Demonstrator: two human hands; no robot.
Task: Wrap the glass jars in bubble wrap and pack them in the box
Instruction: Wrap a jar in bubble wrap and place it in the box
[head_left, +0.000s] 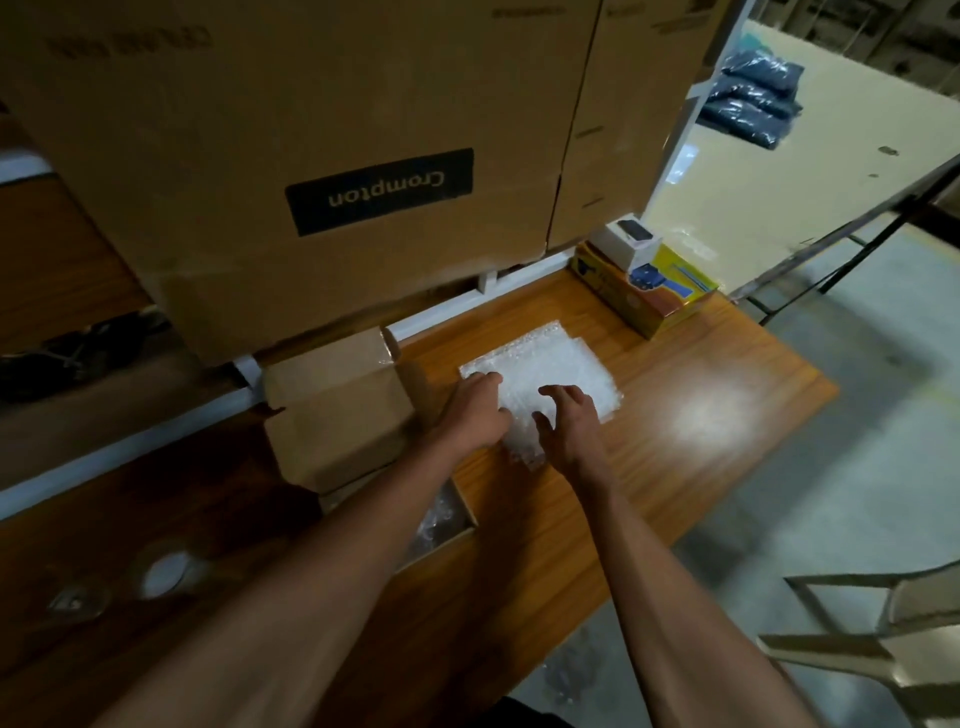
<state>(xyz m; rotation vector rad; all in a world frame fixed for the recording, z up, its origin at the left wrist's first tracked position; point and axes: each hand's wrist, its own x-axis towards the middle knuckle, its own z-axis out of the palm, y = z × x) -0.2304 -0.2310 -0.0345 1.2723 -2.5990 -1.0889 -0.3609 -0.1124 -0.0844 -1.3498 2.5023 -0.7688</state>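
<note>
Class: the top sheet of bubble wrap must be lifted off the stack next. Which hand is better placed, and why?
Probably the left hand: its fingers sit at the near-left edge of the bubble wrap, where a sheet can be peeled. The right hand lies spread over the middle.

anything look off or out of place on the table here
Nothing spilled or damaged. One oddity: the big brown cardboard carton behind the wooden table has its black Crompton label upside down, so it seems stacked inverted.

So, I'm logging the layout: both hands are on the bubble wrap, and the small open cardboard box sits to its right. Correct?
Not quite. The head view shows the small open cardboard box to the left of the bubble wrap, not right. Left hand and right hand are on the wrap.
</note>
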